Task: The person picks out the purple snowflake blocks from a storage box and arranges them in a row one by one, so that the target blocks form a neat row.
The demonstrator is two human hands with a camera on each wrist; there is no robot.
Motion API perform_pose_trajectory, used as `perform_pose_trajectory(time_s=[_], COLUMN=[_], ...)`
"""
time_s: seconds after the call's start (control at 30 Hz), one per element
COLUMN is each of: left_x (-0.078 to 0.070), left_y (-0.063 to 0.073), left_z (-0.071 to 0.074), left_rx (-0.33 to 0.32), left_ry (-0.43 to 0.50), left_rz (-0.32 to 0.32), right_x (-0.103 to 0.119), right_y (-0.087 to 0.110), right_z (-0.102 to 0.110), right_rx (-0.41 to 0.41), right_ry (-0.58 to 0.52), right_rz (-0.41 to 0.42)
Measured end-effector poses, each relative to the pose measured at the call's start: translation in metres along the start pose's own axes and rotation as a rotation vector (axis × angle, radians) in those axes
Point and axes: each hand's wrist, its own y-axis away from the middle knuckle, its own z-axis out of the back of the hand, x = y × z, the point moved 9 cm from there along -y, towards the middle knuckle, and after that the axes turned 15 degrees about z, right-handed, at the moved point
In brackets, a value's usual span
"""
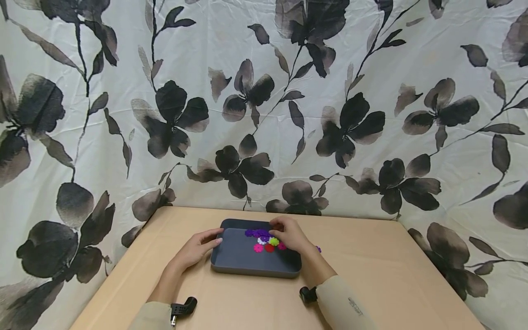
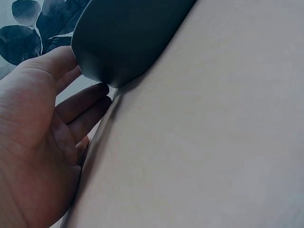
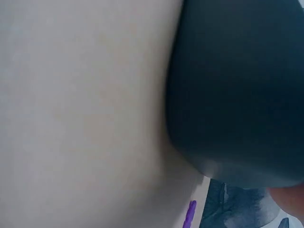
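A dark grey rectangular tray [image 1: 251,266] lies on the table with small flower-shaped pieces in it. Purple pieces [image 1: 253,233] sit in a cluster toward its far side; nearer are a white piece, a yellow-green piece [image 1: 274,241], a red piece [image 1: 269,248] and pink ones [image 1: 258,248]. My left hand [image 1: 197,247] holds the tray's left end, thumb at the rim and fingers against the outer wall. Over the tray's right part, my right hand [image 1: 290,233] has bent fingers, thumb and index close at the purple pieces. I cannot tell whether they pinch one.
On the tan table [image 1: 396,270], a purple piece [image 1: 318,249] lies beyond my right forearm, outside the tray. A floral cloth [image 1: 288,101] hangs behind the table's far edge. Small black devices [image 1: 184,306] are strapped at both wrists.
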Motion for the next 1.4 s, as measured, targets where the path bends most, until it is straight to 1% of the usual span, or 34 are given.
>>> perform_pose_trajectory(time_s=[0.13, 0.27, 0.4, 0.53, 0.63, 0.77, 0.9, 1.07, 1.2, 1.4], left_x=[0.001, 0.000, 0.001, 0.002, 0.001, 0.000, 0.000, 0.002, 0.003, 0.003], left_y=[-0.001, -0.002, -0.001, 0.001, 0.001, 0.001, -0.001, -0.001, -0.002, -0.003], left_z=[-0.002, -0.004, 0.000, 0.005, 0.003, 0.001, 0.000, 0.000, -0.001, 0.000], left_rx=[0.003, 0.015, -0.005, -0.013, 0.003, 0.003, 0.000, -0.001, 0.005, 0.004], left_ry=[-0.009, -0.020, -0.015, -0.019, -0.027, -0.028, -0.034, 0.001, 0.016, 0.002], left_rz=[0.003, -0.005, 0.015, 0.015, -0.001, 0.001, 0.006, 0.021, 0.031, 0.028], right_x=[-0.008, -0.012, -0.014, -0.014, -0.016, -0.019, -0.018, -0.016, -0.016, -0.017], right_y=[0.000, 0.001, -0.001, -0.004, -0.004, -0.003, -0.002, -0.003, -0.002, -0.003], right_z=[-0.008, -0.012, -0.016, -0.024, -0.029, -0.031, -0.028, -0.027, -0.026, -0.027], right_rx=[0.042, 0.048, 0.058, 0.120, 0.170, 0.200, 0.190, 0.157, 0.151, 0.148], right_ry=[-0.003, 0.023, 0.056, 0.085, 0.119, 0.148, 0.162, 0.190, 0.228, 0.239], right_rz=[-0.026, -0.036, -0.047, -0.045, -0.051, -0.071, -0.079, -0.083, -0.082, -0.063])
